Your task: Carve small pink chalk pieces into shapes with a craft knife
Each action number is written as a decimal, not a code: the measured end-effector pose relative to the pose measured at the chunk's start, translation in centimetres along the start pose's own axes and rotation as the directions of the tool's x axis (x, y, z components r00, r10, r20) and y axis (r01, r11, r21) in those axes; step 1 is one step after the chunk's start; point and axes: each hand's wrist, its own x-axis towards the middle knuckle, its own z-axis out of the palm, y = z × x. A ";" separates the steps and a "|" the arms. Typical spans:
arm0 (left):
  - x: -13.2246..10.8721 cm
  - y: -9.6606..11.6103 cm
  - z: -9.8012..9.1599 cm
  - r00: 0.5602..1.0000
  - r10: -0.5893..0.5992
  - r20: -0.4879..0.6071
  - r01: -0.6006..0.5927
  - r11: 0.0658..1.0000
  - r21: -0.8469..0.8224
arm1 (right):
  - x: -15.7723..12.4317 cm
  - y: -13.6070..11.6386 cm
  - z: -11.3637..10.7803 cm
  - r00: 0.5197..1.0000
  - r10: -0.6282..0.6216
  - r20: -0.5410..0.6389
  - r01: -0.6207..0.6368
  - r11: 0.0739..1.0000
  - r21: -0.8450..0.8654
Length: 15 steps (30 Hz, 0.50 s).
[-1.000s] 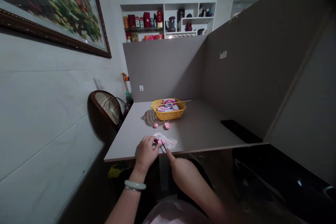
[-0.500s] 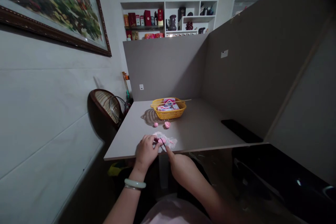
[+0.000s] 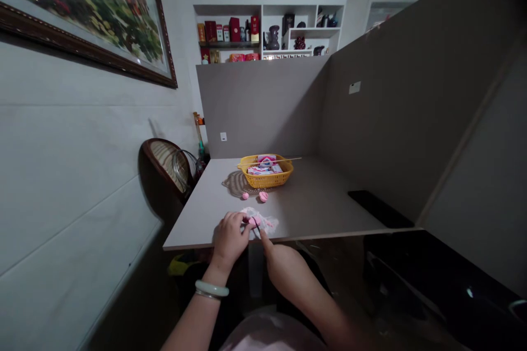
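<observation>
A small pink lump [image 3: 255, 221] sits right at the fingertips of the left hand [image 3: 230, 240], which is curled and appears to pinch it, over a crumpled white lacy fabric [image 3: 268, 224] lying on the grey tabletop [image 3: 197, 225] near its front edge. The right hand [image 3: 285, 270] is just beside it, its index finger extended toward a thin dark stick [image 3: 256, 228]; whether that hand grips the stick, I cannot tell (the fingers overlap, and the view is dim there). A pale green bangle [image 3: 211, 288] circles the left wrist. Farther along the table, two small pink balls [image 3: 263, 196] lie near a woven round mat [image 3: 235, 185], beside a yellow plastic basket [image 3: 267, 179] holding pink-and-white packets [image 3: 263, 167], with a thin wooden skewer [image 3: 284, 159] across it. The lump's exact shape is hidden by the fingers.
</observation>
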 end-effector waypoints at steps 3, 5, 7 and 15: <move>0.1 0.0 0.0 1.000 -0.006 -0.004 0.006 1.000 0.018 | 1.9 -0.2 -0.3 1.000 0.014 -0.015 -0.013 1.000 0.015; 0.1 0.0 0.0 1.000 -0.004 -0.003 0.004 1.000 0.028 | 2.4 -0.3 -0.3 1.000 0.015 -0.019 -0.014 1.000 0.027; 0.0 0.1 0.0 1.000 -0.001 -0.002 0.001 0.999 0.035 | 2.3 -0.3 -0.2 1.000 0.011 -0.023 -0.010 0.999 0.036; -0.1 0.2 0.1 1.000 -0.001 0.011 0.000 0.999 0.051 | 1.5 -0.4 -0.1 0.999 -0.002 -0.044 0.004 0.999 0.041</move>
